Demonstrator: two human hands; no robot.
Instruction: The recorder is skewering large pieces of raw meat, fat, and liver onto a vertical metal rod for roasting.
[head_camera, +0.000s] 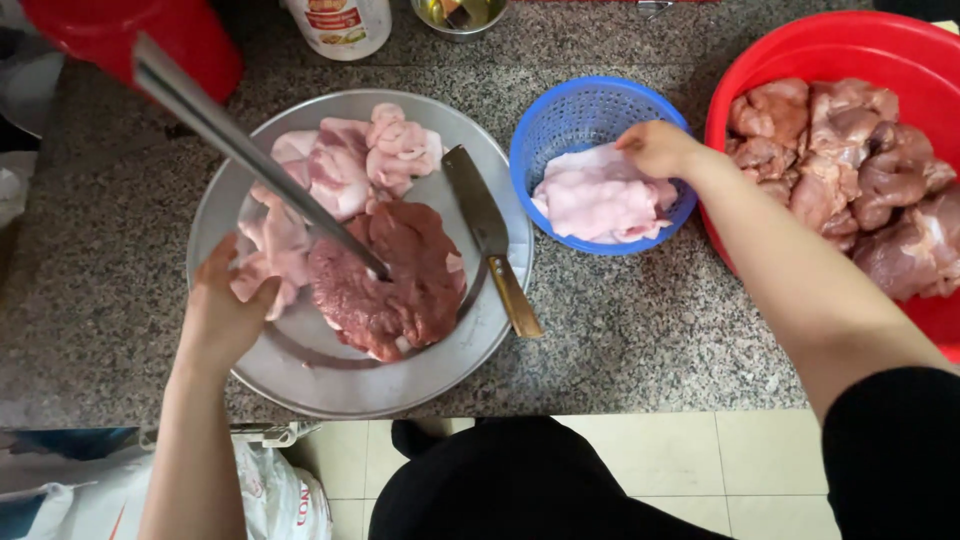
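Observation:
My left hand (225, 310) grips a pale pink meat piece (270, 245) at the left edge of a round metal tray (330, 385). On the tray lie a dark red slab of meat (390, 275), more pale pieces (345, 160) and a knife with a wooden handle (490, 235). A long metal rod (230, 135) slants in from the upper left, and its tip rests on the red slab. My right hand (660, 148) reaches over a blue plastic basket (560, 110). Its fingers pinch the top of the pale fatty pieces (600, 195) inside.
A big red basin (850, 40) full of raw meat chunks (850, 160) stands at the right on the speckled stone counter (640, 330). At the back are a red container (120, 30), a white jar (340, 25) and a small metal bowl (460, 15). Plastic bags (270, 490) lie on the floor.

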